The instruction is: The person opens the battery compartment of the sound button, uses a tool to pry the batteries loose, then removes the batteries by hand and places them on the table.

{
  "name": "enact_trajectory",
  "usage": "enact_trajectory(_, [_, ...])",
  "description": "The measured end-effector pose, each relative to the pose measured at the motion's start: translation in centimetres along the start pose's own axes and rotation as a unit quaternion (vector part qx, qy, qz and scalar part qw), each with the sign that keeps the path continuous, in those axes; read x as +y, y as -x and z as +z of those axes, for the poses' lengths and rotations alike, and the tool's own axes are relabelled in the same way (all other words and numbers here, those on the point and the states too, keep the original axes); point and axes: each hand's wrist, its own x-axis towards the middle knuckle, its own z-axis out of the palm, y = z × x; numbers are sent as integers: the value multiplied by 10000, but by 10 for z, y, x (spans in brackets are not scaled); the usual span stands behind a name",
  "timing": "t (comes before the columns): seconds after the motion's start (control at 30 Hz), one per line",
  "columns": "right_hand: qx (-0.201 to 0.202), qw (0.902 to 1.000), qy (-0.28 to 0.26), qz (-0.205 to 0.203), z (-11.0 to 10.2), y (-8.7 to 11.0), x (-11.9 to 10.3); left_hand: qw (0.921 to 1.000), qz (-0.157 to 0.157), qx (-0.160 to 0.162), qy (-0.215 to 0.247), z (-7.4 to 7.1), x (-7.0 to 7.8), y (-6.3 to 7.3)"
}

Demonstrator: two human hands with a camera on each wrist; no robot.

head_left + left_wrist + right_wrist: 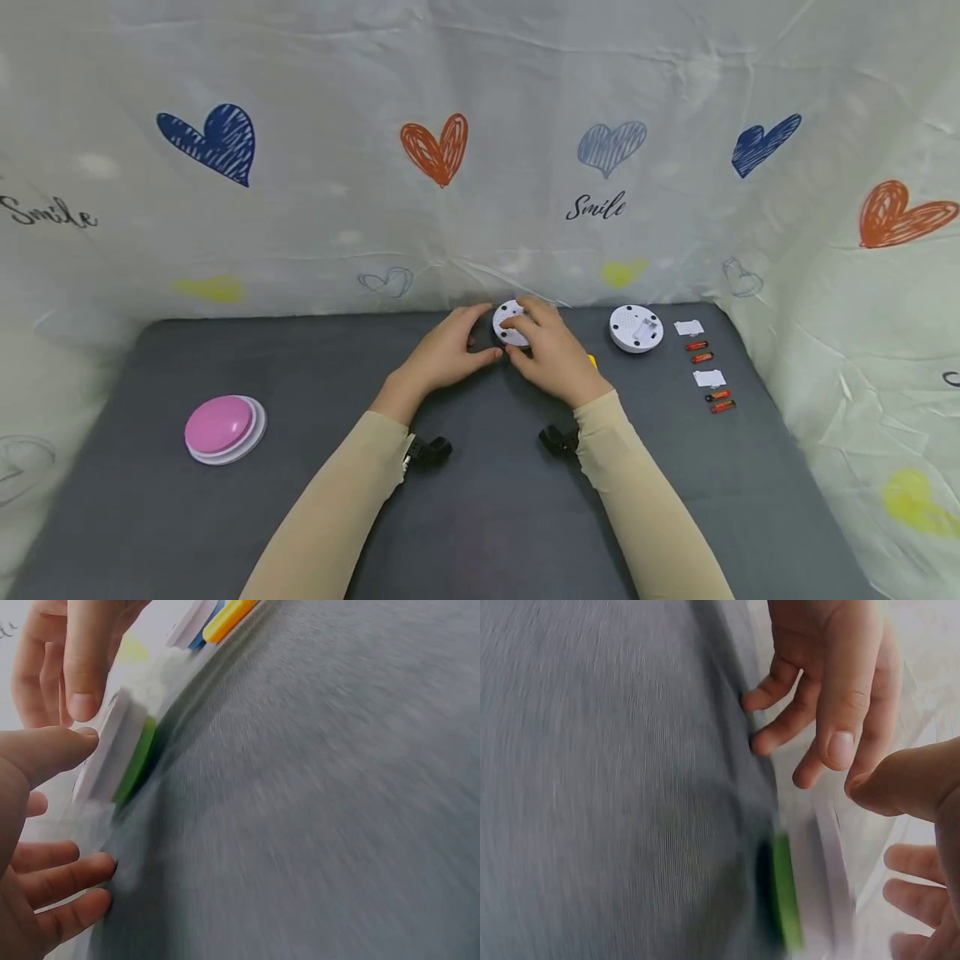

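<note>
A round white button unit (508,320) lies at the table's back edge, base with dark holes facing up. Its green top (785,892) is underneath, against the dark cloth. To its left, my left hand (452,350) is held with fingers spread and thumb extended near the rim. My right hand (553,357) reaches over from the right, its fingers above the base and partly covering it. In the left wrist view, the right fingertips come close to the unit's side (120,750); whether they touch cannot be told. Neither hand's fingers curl round it.
A second white unit (636,328) lies base up at the right, a compartment showing. Beyond it are white covers (708,378) and several orange batteries (702,357). A pink-topped button (219,425) sits at the left. A yellow object (592,361) is mostly hidden by the right wrist.
</note>
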Motion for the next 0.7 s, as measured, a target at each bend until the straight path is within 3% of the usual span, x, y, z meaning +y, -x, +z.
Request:
enact_trajectory(0.17, [66, 9991, -124, -397, 14, -12, -26, 9993, -49, 277, -260, -13, -14, 35])
enact_trajectory(0.4, [-296, 9944, -649, -773, 39, -40, -77, 9923, 83, 838, -907, -42, -35, 92])
enact_trajectory(0.7, [-974, 9788, -1156, -1381, 88, -83, -158, 9673, 160, 1806, -1772, -100, -71, 182])
